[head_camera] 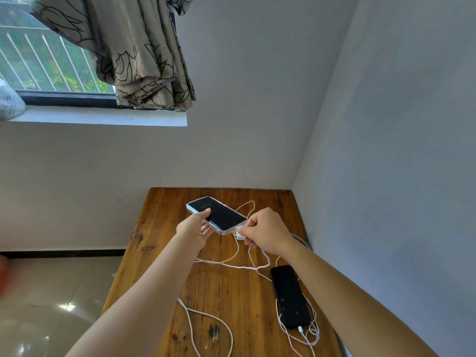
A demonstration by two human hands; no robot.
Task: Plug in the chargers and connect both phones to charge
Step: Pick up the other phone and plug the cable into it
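Our left hand (194, 229) gripped the clear-cased phone (217, 215) above the wooden table (164, 253); our right hand (265, 231) pinched the white cable's plug (238, 228) at its port, best pushed in straight.

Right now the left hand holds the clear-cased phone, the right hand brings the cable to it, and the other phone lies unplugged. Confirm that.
Not quite: the head view shows the black phone with a white cable already plugged in.

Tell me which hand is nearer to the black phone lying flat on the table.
Right. The right hand hovers just beyond the flat black phone, pinching a white cable at the clear-cased phone. The left hand holds that phone, farther left.
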